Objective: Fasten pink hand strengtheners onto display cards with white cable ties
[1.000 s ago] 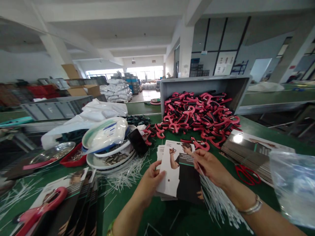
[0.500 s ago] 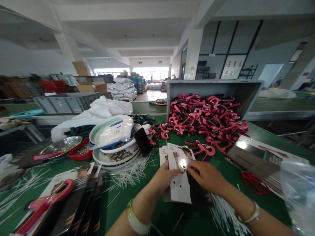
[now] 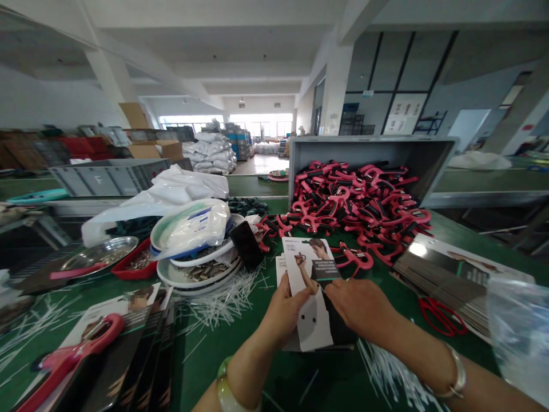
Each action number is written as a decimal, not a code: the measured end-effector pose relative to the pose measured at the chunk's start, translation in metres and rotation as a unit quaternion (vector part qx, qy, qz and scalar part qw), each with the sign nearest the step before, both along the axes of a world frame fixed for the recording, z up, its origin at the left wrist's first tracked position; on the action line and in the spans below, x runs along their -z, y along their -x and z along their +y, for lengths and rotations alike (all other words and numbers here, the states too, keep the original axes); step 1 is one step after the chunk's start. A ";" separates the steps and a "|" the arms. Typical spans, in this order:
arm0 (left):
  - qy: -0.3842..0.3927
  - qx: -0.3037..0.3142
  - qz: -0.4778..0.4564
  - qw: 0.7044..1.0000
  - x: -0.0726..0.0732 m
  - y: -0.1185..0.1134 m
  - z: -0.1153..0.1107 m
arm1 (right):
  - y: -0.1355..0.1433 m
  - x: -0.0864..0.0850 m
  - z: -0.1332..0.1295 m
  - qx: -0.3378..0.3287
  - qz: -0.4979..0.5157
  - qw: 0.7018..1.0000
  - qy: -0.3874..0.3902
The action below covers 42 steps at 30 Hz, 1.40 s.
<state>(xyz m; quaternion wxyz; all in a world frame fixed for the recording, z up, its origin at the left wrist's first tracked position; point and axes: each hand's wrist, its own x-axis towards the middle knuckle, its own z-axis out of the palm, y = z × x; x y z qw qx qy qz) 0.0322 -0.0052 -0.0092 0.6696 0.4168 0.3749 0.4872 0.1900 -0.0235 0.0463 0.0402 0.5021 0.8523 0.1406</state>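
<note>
The left hand [image 3: 283, 315] pinches the left edge of a printed card [image 3: 312, 335], its thumb flat on the white front and its other fingers mostly hidden behind. The right hand [image 3: 362, 306] has its fingers bent in close together at the card's right side, near the middle; the tips are partly covered, so I cannot tell whether they grip anything. The card stands tilted just right of the frame's center, with two dark holes low on its white half, and overlaps more cards [image 3: 280, 266] behind its left edge.

A pale bangle [image 3: 227, 389] circles the left wrist, a silver one [image 3: 458, 375] the right. Under the right forearm, white ties [image 3: 386, 363] fan out toward the bottom edge.

Just beyond the card's upper right lies a pink-and-black hand grip [image 3: 359, 261]; past it, a heap of similar grips [image 3: 338, 203] spills from a gray crate [image 3: 373, 150] on its side. At the right are a card stack [image 3: 446, 289], red scissors [image 3: 441, 320] and a clear bag [image 3: 517, 326].

Left of center, a black phone [image 3: 246, 246] leans against stacked bowls [image 3: 165, 280]. At lower left, a pink grip [image 3: 92, 346] lies over overlapping cards.
</note>
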 end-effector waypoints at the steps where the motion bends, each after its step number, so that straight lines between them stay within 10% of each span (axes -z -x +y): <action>1: -0.009 -0.003 0.008 1.000 0.000 0.000 0.000 | 0.000 -0.002 0.000 -0.005 -0.002 1.000 -0.004; 28: -0.148 -0.062 0.094 0.983 -0.013 0.000 -0.015 | 0.009 -0.022 -0.001 -0.012 -0.024 0.999 -0.038; 42: 0.018 -0.084 -0.072 0.994 -0.005 0.007 -0.005 | -0.005 0.019 -0.013 0.007 0.079 0.994 -0.075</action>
